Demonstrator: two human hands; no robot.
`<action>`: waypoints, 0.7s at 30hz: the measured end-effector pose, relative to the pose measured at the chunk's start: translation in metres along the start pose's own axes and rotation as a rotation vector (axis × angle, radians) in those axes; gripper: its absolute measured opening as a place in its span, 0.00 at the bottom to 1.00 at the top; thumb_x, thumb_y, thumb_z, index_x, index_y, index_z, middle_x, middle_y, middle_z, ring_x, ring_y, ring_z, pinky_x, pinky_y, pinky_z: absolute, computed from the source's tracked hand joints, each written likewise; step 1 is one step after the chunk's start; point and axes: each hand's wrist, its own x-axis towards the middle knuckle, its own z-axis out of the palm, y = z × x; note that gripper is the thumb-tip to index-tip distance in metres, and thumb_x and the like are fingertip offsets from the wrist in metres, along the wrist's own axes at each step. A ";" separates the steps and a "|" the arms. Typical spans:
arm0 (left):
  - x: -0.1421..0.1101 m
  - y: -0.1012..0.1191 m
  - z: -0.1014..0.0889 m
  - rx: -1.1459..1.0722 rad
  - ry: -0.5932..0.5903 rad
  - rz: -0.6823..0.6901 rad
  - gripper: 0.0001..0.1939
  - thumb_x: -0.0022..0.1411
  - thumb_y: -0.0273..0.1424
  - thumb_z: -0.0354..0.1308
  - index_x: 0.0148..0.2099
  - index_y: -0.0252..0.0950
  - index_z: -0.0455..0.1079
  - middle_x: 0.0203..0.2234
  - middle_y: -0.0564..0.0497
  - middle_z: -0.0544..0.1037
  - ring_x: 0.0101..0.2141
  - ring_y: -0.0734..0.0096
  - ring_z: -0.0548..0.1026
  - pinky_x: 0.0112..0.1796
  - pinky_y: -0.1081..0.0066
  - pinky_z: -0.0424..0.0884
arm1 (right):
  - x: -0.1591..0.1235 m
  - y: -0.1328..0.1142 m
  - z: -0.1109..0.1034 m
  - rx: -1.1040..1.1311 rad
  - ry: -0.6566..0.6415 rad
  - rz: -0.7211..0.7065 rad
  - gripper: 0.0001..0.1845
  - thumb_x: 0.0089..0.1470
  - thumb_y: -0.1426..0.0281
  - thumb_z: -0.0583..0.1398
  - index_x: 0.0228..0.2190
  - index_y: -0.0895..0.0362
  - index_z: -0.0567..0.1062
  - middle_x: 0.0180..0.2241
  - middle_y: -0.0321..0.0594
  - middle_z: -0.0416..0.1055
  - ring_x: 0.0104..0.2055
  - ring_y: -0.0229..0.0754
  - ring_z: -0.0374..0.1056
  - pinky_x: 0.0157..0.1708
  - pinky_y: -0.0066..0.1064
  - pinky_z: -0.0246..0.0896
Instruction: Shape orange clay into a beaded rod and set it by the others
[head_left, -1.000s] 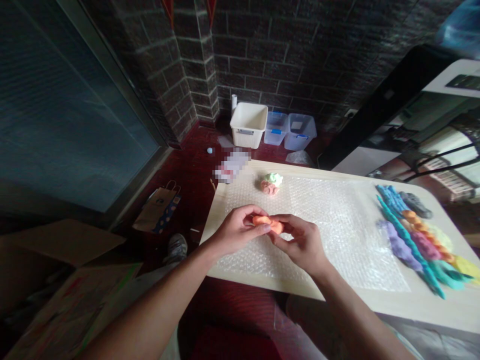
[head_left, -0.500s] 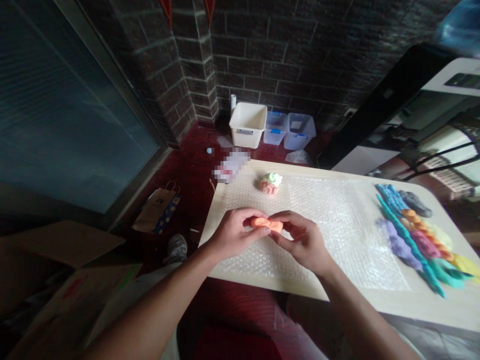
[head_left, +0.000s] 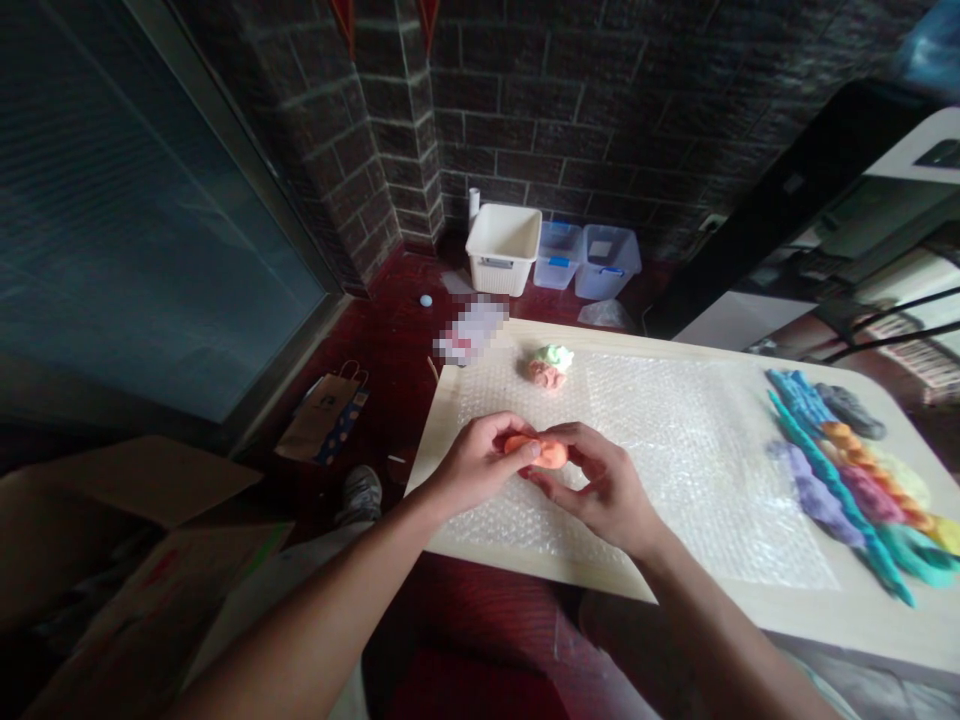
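Between my two hands is a small lump of orange modelling clay [head_left: 552, 454], held above the bubble wrap [head_left: 660, 450]. My left hand [head_left: 480, 460] pinches its left end, with the thumb pressed on top. Around its right end close the fingers of my right hand [head_left: 600, 484]; the right thumb sits lower, beneath the lump. Beyond the hands, a crumpled ball of pale green and pink clay [head_left: 549, 368] rests on the wrap near the table's far edge.
Several coloured clay pieces, among them a teal strip [head_left: 847, 505] and a purple lump [head_left: 817, 495], lie on the right of the wooden table [head_left: 795, 625]. A cream bin [head_left: 504, 245] and clear boxes [head_left: 606, 265] stand by the wall. Cardboard boxes [head_left: 165, 485] are at left.
My right thumb has slid off the orange clay's front to below it, and the lump looks slightly bent. The whole view has shifted a little, so the table appears farther right.
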 end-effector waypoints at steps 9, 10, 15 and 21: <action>0.001 0.006 -0.001 -0.101 -0.022 -0.045 0.21 0.56 0.37 0.74 0.48 0.32 0.78 0.43 0.43 0.83 0.43 0.63 0.81 0.45 0.67 0.74 | -0.001 0.002 -0.003 -0.072 0.033 0.041 0.11 0.57 0.68 0.69 0.43 0.53 0.82 0.40 0.45 0.82 0.39 0.47 0.78 0.38 0.38 0.75; 0.001 0.006 -0.001 -0.086 -0.014 -0.044 0.20 0.56 0.37 0.74 0.48 0.31 0.79 0.42 0.42 0.83 0.42 0.63 0.81 0.45 0.67 0.74 | -0.002 0.003 -0.001 -0.039 0.041 0.065 0.11 0.57 0.68 0.69 0.43 0.54 0.82 0.40 0.46 0.82 0.39 0.47 0.79 0.37 0.37 0.75; 0.002 0.000 0.000 0.040 0.026 -0.003 0.18 0.59 0.39 0.72 0.46 0.32 0.81 0.40 0.43 0.85 0.41 0.61 0.81 0.43 0.65 0.75 | -0.005 0.005 0.004 0.072 0.080 0.130 0.11 0.55 0.68 0.70 0.42 0.55 0.82 0.38 0.46 0.83 0.36 0.46 0.79 0.35 0.35 0.77; 0.000 -0.002 -0.002 0.030 -0.010 -0.001 0.18 0.61 0.40 0.70 0.48 0.34 0.80 0.40 0.44 0.84 0.41 0.62 0.81 0.42 0.67 0.75 | -0.001 0.010 0.003 0.217 0.075 0.204 0.13 0.55 0.65 0.72 0.41 0.55 0.80 0.33 0.42 0.81 0.32 0.43 0.77 0.32 0.32 0.75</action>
